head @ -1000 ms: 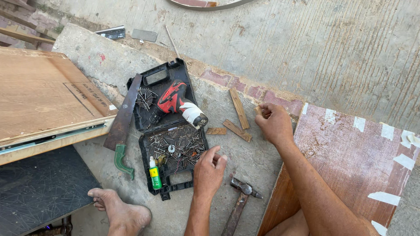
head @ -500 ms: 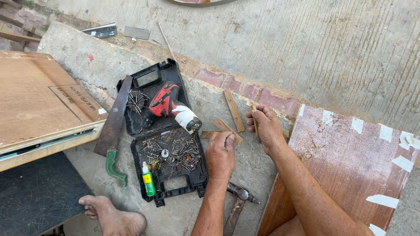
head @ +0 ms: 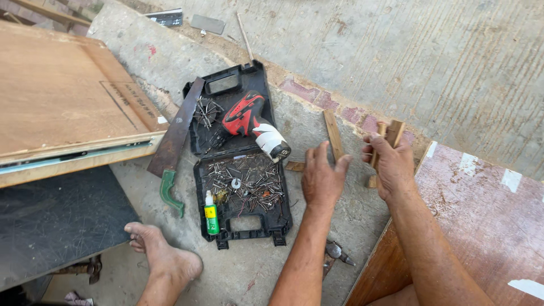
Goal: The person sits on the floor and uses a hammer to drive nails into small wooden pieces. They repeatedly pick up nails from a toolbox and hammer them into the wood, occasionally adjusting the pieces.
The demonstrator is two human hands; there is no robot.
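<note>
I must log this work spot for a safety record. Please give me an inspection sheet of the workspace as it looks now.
Surface: rough grey concrete slab, dusty, bare in parts.
Job's things: short brown wooden strips gripped in the right hand; one long wooden strip lies flat on the slab under the left fingertips.
Clutter: open black plastic tool case with loose nails and screws, red and black cordless drill, small green and yellow bottle, rusty handsaw with green handle, hammer partly hidden by the left arm.
Hands: left hand open, spread; right hand closed.
Cables: nothing seen.
Surroundings: plywood panel, reddish board, bare foot.
</note>
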